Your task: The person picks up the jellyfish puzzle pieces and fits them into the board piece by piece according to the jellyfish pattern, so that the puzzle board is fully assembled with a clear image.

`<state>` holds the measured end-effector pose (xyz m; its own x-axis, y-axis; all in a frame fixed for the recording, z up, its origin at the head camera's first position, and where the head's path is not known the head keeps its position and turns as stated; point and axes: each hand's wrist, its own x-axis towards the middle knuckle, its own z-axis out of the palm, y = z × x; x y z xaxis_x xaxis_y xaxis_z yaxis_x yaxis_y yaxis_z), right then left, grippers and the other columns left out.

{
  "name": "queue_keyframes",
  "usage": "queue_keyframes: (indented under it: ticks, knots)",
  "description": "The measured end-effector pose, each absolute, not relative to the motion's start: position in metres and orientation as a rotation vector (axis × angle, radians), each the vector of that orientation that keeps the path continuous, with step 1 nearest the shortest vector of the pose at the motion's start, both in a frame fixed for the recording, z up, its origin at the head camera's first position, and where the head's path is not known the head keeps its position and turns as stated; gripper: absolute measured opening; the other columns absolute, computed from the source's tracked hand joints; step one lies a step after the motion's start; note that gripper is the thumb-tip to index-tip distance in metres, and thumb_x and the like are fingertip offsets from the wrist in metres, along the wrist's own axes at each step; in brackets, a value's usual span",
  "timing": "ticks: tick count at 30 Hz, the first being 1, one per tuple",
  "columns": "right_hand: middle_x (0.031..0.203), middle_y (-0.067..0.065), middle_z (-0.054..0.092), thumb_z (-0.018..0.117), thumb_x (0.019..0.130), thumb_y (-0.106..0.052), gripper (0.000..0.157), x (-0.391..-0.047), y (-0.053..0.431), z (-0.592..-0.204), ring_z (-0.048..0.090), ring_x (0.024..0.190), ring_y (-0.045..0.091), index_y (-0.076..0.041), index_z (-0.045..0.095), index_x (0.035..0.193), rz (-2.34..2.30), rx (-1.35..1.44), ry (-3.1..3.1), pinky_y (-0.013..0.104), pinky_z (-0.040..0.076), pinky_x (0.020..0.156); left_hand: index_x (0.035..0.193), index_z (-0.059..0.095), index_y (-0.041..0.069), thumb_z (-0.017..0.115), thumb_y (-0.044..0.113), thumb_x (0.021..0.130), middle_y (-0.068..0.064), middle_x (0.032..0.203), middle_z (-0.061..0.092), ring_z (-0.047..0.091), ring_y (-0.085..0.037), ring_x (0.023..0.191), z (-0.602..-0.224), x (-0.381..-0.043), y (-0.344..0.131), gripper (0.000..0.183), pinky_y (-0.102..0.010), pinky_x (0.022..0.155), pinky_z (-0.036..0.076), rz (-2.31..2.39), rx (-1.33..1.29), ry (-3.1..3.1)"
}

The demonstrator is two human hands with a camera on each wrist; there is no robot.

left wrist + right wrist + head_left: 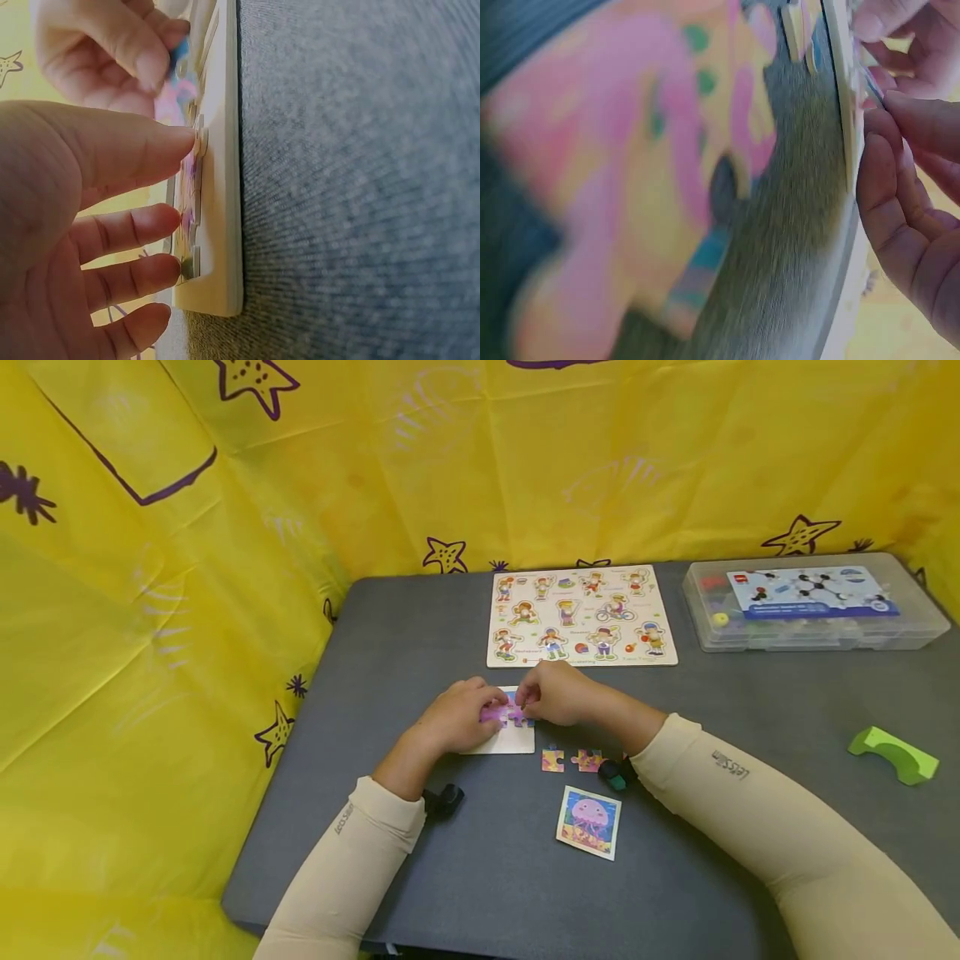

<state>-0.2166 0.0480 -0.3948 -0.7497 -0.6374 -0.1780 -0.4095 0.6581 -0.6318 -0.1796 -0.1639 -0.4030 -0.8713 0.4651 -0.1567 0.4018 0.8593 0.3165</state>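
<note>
R hand (pixel 558 693) pinches 1 jigsaw pc (pixel 180 63).

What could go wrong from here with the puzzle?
The right wrist camera sits close by the loose pieces; it might knock them about. The left hand touches the laid pieces and could shift them. The right hand partly hides the pinched piece, so misalignment may go unseen.

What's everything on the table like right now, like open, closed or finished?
Jigsaw board: only partly filled
Held jigsaw piece: pinched by right hand
Loose jigsaw pieces: off the board, picture up
Jellyfish card: picture up
Molecular model case: closed
Sports puzzle board: picture up
Green arch block: untouched
</note>
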Motion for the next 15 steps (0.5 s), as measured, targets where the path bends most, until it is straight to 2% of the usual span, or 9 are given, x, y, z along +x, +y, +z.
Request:
queue_keyframes:
  ticks: [9,15]
  knots:
    - [0.079,0.0,0.066,0.075,0.089,-0.013,0.007,-0.221,0.033,-0.398,0.058,0.078,0.017,-0.013,0.08,0.095,-0.669,-0.803,2.535,0.03,0.046,0.072,0.12,0.07,0.017,0.065,0.023,0.096,-0.004,0.107,0.063,0.058,-0.026,0.101,-0.406,-0.184,-0.157,0.025,-0.041,0.09,0.048,0.429,0.616,2.827]
    - [0.085,0.003,0.066,0.077,0.086,-0.016,0.008,-0.225,0.035,-0.399,0.06,0.08,0.02,-0.012,0.075,0.092,-0.633,-0.7,2.586,0.034,0.047,0.074,0.115,0.07,0.018,0.068,0.021,0.094,-0.004,0.105,0.063,0.059,-0.026,0.099,-0.406,-0.187,-0.156,0.022,-0.041,0.089,0.049,0.413,0.575,2.834]
